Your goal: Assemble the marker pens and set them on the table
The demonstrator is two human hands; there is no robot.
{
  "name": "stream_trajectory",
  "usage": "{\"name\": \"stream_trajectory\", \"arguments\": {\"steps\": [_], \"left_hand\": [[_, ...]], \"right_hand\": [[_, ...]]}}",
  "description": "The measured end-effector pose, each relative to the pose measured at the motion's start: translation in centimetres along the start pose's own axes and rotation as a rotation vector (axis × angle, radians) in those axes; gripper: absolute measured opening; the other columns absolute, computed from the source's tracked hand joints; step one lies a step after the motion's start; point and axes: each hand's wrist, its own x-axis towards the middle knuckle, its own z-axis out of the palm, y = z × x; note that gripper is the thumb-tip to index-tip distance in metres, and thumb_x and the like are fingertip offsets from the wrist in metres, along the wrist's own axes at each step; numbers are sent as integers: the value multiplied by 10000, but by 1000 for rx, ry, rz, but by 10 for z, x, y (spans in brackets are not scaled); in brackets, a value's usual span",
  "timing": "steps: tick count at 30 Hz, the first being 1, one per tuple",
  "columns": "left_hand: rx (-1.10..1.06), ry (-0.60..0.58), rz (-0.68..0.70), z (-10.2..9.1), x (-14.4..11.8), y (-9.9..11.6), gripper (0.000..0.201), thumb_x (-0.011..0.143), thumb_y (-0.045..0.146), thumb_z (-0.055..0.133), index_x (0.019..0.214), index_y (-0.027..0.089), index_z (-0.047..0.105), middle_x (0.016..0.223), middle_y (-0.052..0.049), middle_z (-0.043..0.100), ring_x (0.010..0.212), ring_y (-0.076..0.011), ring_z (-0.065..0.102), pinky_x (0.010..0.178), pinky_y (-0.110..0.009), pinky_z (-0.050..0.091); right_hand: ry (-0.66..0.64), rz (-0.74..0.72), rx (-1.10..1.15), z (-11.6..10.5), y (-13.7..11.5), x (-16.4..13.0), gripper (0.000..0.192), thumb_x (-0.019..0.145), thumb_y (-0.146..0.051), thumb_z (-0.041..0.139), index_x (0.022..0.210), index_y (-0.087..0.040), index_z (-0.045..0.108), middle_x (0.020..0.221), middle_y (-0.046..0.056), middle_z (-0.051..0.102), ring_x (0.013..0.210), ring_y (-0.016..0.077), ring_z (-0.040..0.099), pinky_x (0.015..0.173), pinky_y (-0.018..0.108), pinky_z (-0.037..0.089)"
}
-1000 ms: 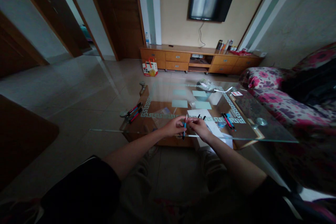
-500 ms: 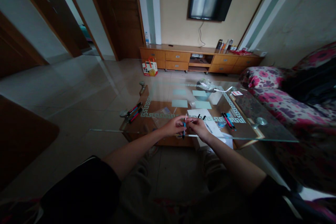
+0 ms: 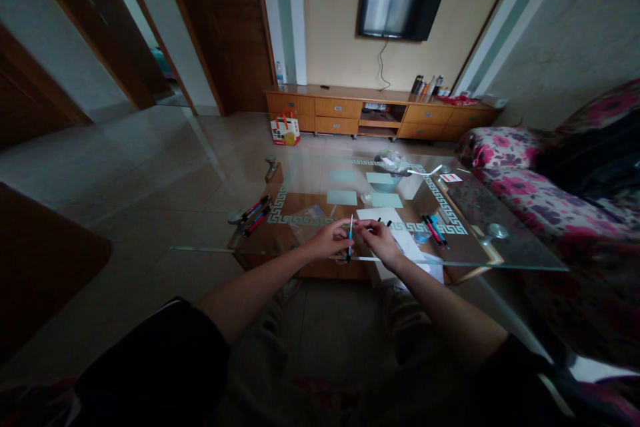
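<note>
Left hand (image 3: 329,241): fingers pinched on a blue pen (image 3: 349,239) — upright, over the glass table's (image 3: 500,255) near edge.
Right hand (image 3: 381,242): fingertips closed at the pen's top.

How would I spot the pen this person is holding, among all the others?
Find the glass coffee table and look at its near edge. There the left hand pinches a blue pen upright; every other pen lies flat on the glass.
</note>
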Motion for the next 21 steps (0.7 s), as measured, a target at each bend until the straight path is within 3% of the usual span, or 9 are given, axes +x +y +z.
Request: {"name": "stream_trajectory", "arguments": {"steps": [3,6,8,15,21], "left_hand": [[3,47,-4,-1,0,0,715,794,316,764,1411,200,423,866,-40,669,706,-179,714,591,-263,574],[5,82,3,-2,0,-1,709,798,309,758,1410,191,420,876,-51,679,705,-179,715,565,-244,565],[-4,99,8,-2,1,-1,709,797,301,755,1407,174,417,865,-53,681,710,-183,717,562,-244,567],[-6,108,4,-1,0,2,685,800,282,746,1395,171,423,847,-49,680,706,-179,717,557,-233,562],[-11,125,-6,-1,-1,2,681,798,290,750,1389,174,433,855,-46,672,695,-170,711,562,-238,561]], "right_hand": [[178,-159,-192,-21,3,10,397,856,-531,586,962,-165,700,933,84,717,760,185,615,732,312,481],[359,-223,-345,-43,7,16,408,933,-506,474,975,-163,692,943,97,715,797,207,623,769,334,475],[406,-256,-438,-55,11,18,410,960,-477,428,991,-159,685,949,107,704,797,216,614,760,341,471],[296,-409,-742,-68,22,19,282,909,-299,472,1077,-160,651,1001,118,634,927,261,551,863,380,446],[179,-377,-985,-57,14,12,371,901,-270,459,1233,-174,594,1188,137,547,1047,288,477,938,404,391]]}}
